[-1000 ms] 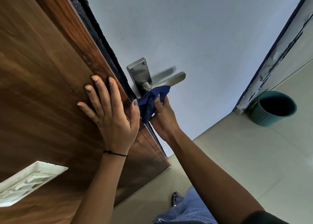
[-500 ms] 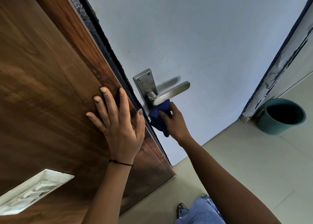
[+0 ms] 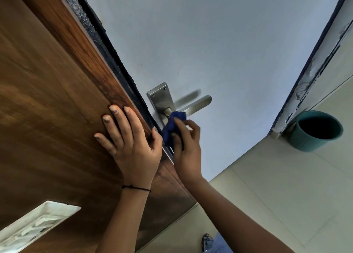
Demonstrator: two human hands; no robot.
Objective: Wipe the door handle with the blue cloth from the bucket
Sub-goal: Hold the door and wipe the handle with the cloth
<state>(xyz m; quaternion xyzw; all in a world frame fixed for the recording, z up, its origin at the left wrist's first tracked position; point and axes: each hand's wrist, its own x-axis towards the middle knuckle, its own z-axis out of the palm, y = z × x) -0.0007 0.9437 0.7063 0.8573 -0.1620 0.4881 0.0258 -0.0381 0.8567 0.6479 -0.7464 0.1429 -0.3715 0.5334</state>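
1. Pale grey-blue door face fills the upper middle of the head view, with a brown wood-grain panel to its left and a dark, rough edge strip between the two.
2. The door handle is a brushed-metal lever on a rectangular backplate with two screws showing at the top; the lever points right and throws a soft shadow on the door just above it.
3. The blue cloth is deep blue and bunched into a crumpled wad. Its upper end touches the neck of the lever where it meets the backplate, and the rest hangs down along the lower part of the plate.
4. Cream floor tiles run off to the right. A teal bucket stands on them against a chipped, peeling door frame, well apart from the handle.
5. A white plastic fitting sits on the wood panel at lower left.
6. The right hand has its grip pinched on the cloth, thumb and fingers curled around the wad, pressing it at the base of the lever.
7. The left hand lies flat on the wood panel, fingers spread, holding nothing, its thumb by the dark edge strip; a thin black thread band circles the wrist.
8. A denim-clad knee and a shoe show at the bottom edge.
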